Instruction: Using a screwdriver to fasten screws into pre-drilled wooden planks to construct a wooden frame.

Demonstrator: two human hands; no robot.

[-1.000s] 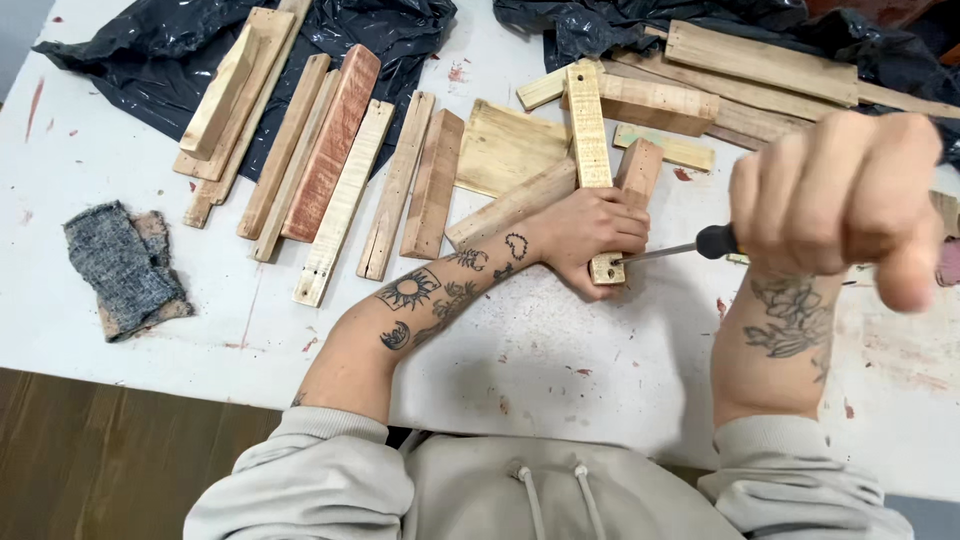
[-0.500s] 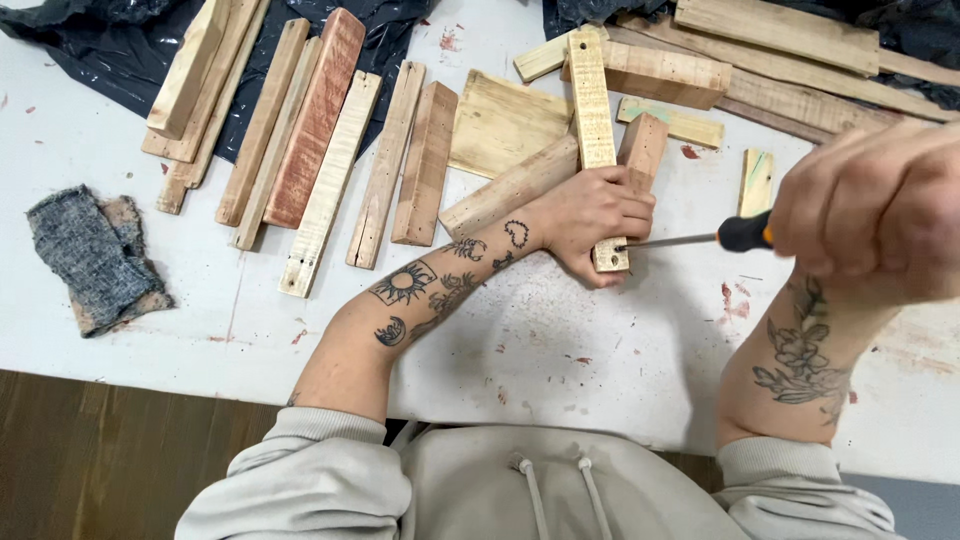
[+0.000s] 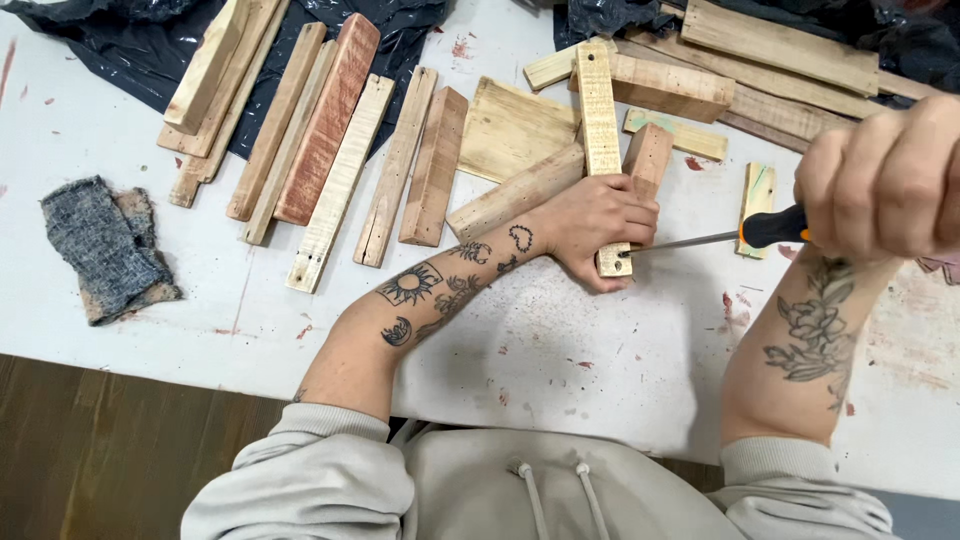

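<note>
- The right hand (image 3: 885, 180) sits close to the camera, a bit blurred, and hides most of the screwdriver (image 3: 715, 238) handle; only an orange-and-black stub and the metal shaft show.
- The left hand (image 3: 597, 225) covers the near part of the pale wood strip (image 3: 600, 120), so exactly where the tip meets the wood is hard to make out.
- Left forearm reaches across the white table (image 3: 560, 350), fingers curled down, pinning the strip flat.
- Right fist is wrapped tight round the handle, shaft pointing left at the strip's near end.
- Loose boards (image 3: 330, 130) crowd the far side; bare tabletop lies nearer the body, a grey cloth (image 3: 100, 245) well to the left.
</note>
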